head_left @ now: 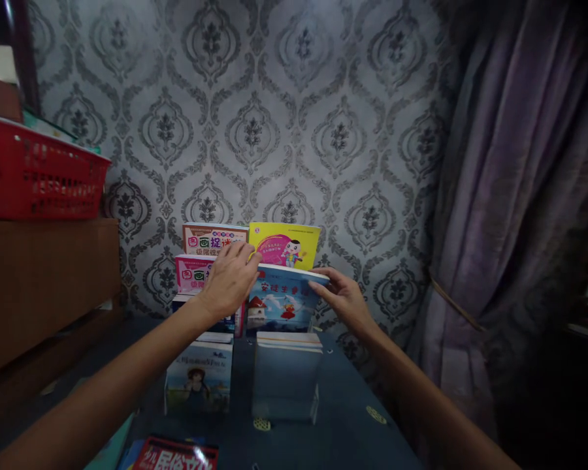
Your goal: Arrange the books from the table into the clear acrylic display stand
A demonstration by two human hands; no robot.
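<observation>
A blue children's book [287,303] with Chinese lettering and a cartoon scene stands upright between my hands. My right hand [345,297] pinches its top right corner, thumb in front and fingers behind. At the top left corner, my left hand [232,274] has its fingers curled over the edge; its thumb is hidden. Behind the blue book rises a yellow book [310,243] with a cartoon child. Left of it stand a brown-bordered book [196,238] and a pink book [189,274], both partly covered by my left hand.
In front stand a book with a girl on its cover [198,382] and a pale stack of books [287,382]. A red book [176,455] lies at the near edge of the dark table [353,424]. Left is a red basket [44,173] on a brown box [53,281]; right hangs a curtain [490,196].
</observation>
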